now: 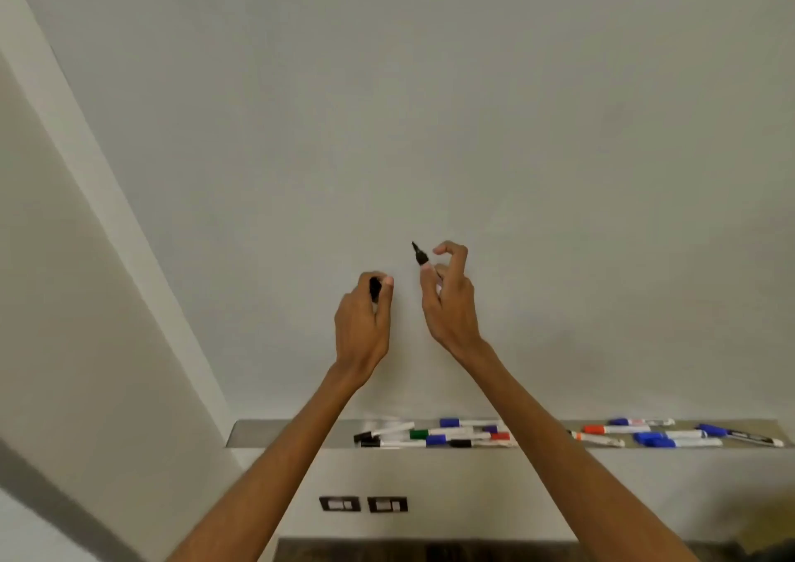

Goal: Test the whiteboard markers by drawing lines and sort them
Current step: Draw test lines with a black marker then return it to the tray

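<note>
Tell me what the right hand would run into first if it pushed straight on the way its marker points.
Most likely the bare whiteboard. The right hand holds an uncapped black marker, tip aimed up and left, with nothing in between. How close the tip is cannot be told.

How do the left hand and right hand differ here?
The left hand grips a short black piece, likely the cap; the right hand pinches an uncapped black marker, tip pointing up and left. The right hand sits slightly higher than the left hand. Both are raised before the whiteboard, above the marker tray.
</note>
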